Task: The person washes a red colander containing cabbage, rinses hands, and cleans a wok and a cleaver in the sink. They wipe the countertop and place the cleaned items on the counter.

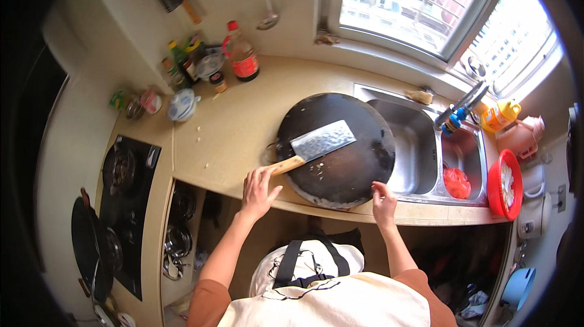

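Observation:
A round, dark, thick chopping board [337, 181] lies on the counter and overlaps the left rim of the sink. Across it rests a cleaver with a dimpled steel blade [323, 140] and a wooden handle [287, 165] pointing at my left hand. My left hand [259, 192] is at the handle's butt end, thumb spread away and fingers not wrapped around it. At the board's near right edge, my right hand [384, 204] has its fingers bent. Whether those fingertips grip the rim is unclear. Small pale food bits [318, 171] stick to the board.
Right of the board is a double steel sink [413, 144] with a red plastic bag [456, 183] and a faucet [461, 104]. A red basin [496, 190] stands at the counter's right end. Bottles [242, 55] line the back left, beyond a black cooktop [132, 217] and wok [89, 245].

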The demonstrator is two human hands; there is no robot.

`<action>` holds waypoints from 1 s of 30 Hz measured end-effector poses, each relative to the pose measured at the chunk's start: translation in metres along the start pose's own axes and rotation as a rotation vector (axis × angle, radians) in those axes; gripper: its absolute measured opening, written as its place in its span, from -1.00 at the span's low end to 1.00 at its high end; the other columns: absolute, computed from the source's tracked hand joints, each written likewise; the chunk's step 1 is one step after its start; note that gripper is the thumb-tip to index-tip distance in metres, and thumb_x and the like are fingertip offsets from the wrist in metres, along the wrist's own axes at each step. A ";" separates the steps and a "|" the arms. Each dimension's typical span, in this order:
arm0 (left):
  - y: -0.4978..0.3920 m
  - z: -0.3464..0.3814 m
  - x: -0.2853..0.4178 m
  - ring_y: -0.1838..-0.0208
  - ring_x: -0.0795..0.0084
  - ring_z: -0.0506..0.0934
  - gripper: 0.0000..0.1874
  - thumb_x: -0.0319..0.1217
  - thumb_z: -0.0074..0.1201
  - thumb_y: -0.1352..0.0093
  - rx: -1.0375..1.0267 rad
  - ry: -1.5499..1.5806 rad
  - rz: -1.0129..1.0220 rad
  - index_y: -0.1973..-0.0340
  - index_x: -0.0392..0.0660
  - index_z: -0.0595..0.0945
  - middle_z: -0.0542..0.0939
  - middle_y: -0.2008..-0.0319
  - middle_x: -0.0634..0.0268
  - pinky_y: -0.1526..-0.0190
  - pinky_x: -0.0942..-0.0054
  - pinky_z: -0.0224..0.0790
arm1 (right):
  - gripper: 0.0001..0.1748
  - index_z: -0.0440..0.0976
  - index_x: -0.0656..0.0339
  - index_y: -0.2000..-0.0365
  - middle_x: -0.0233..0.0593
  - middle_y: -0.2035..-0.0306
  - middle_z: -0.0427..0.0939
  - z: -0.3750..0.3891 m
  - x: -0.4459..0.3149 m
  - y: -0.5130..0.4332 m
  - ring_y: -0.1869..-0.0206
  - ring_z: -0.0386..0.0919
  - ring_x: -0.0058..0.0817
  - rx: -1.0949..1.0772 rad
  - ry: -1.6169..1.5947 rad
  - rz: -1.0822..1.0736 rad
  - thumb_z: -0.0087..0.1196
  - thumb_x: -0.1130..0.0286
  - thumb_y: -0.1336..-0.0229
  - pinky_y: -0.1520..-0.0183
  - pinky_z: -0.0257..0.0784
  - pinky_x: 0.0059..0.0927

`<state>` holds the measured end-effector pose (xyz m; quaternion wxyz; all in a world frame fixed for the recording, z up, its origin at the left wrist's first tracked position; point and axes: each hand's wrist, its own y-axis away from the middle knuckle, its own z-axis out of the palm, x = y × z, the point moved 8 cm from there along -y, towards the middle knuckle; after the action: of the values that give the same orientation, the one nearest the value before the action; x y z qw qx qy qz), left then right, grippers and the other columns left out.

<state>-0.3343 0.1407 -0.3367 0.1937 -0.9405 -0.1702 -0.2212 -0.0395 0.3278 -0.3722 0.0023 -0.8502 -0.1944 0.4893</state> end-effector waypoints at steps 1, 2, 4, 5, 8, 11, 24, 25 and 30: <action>-0.017 0.013 0.007 0.03 0.10 0.30 -0.44 -0.28 0.20 -0.12 -0.034 -0.104 0.034 0.00 -0.11 0.35 0.35 0.13 0.14 -0.03 0.21 0.14 | -0.78 0.49 0.30 0.29 -0.15 0.40 0.54 -0.012 0.008 -0.011 0.40 0.53 -0.39 0.038 0.016 -0.016 -0.03 0.64 0.02 0.29 0.42 -0.46; -0.032 0.025 0.008 0.10 0.10 0.32 -0.43 -0.24 0.24 -0.08 -0.067 -0.150 0.032 0.06 -0.11 0.36 0.35 0.22 0.10 0.03 0.18 0.17 | -0.78 0.49 0.30 0.29 -0.16 0.39 0.54 -0.023 0.017 -0.020 0.41 0.52 -0.41 0.083 0.010 -0.009 -0.04 0.63 0.01 0.30 0.42 -0.46; -0.050 0.049 0.001 0.12 0.11 0.33 -0.42 -0.19 0.27 -0.05 -0.194 -0.214 -0.028 0.12 -0.12 0.36 0.35 0.25 0.07 0.08 0.17 0.19 | -0.79 0.49 0.29 0.28 -0.19 0.40 0.53 -0.027 0.032 -0.035 0.45 0.50 -0.46 0.055 0.071 0.038 -0.04 0.59 -0.02 0.33 0.41 -0.49; -0.055 0.055 -0.002 0.14 0.10 0.35 -0.40 -0.16 0.29 -0.03 -0.217 -0.243 -0.028 0.14 -0.14 0.36 0.36 0.26 0.05 0.10 0.16 0.20 | -0.79 0.49 0.29 0.27 -0.21 0.40 0.54 -0.028 0.039 -0.041 0.44 0.50 -0.49 0.046 0.061 0.072 -0.03 0.58 -0.03 0.33 0.41 -0.51; -0.061 0.062 -0.008 0.22 0.02 0.42 -0.46 -0.13 0.24 -0.08 -0.277 -0.268 -0.038 0.20 -0.18 0.37 0.40 0.31 0.03 0.19 0.17 0.30 | -0.79 0.50 0.29 0.27 -0.22 0.39 0.53 -0.027 0.053 -0.049 0.43 0.49 -0.54 0.027 0.030 0.110 -0.03 0.57 -0.03 0.33 0.39 -0.55; -0.058 0.066 0.008 0.27 -0.01 0.47 -0.54 -0.15 0.18 -0.14 -0.406 -0.177 0.062 0.26 -0.20 0.35 0.48 0.37 0.01 0.26 0.13 0.34 | -0.80 0.49 0.30 0.31 -0.15 0.40 0.50 -0.043 0.054 -0.043 0.44 0.48 -0.40 0.106 -0.023 -0.007 -0.04 0.60 0.00 0.36 0.39 -0.47; -0.104 0.091 0.168 0.38 0.03 0.55 -0.62 -0.16 0.19 -0.12 -0.573 0.088 0.198 0.34 -0.18 0.50 0.56 0.50 0.03 0.34 0.22 0.41 | -0.67 0.40 0.27 0.20 -0.04 0.23 0.44 -0.169 0.153 -0.168 0.14 0.42 -0.14 0.185 0.627 0.061 -0.05 0.54 0.10 0.09 0.35 -0.23; -0.106 0.098 0.181 0.37 0.03 0.55 -0.62 -0.16 0.19 -0.12 -0.603 0.084 0.191 0.33 -0.18 0.51 0.57 0.49 0.02 0.33 0.21 0.42 | -0.60 0.35 0.26 0.13 -0.06 0.12 0.39 -0.175 0.165 -0.191 0.07 0.37 -0.13 0.149 0.700 0.106 -0.04 0.53 0.10 0.03 0.31 -0.21; -0.122 0.149 0.243 0.30 0.02 0.55 -0.59 -0.16 0.18 -0.12 -0.720 0.087 0.135 0.27 -0.19 0.54 0.58 0.43 -0.02 0.25 0.19 0.40 | -0.36 0.08 0.18 -0.18 -0.25 -0.26 0.06 -0.206 0.203 -0.298 -0.19 0.16 -0.13 -0.057 1.100 0.233 -0.10 0.44 -0.01 -0.21 0.06 -0.09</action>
<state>-0.1270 0.3689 -0.3074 -0.1283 -0.9473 -0.0106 -0.2934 0.1243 0.7091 -0.3755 0.0262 -0.9956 -0.0828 -0.0343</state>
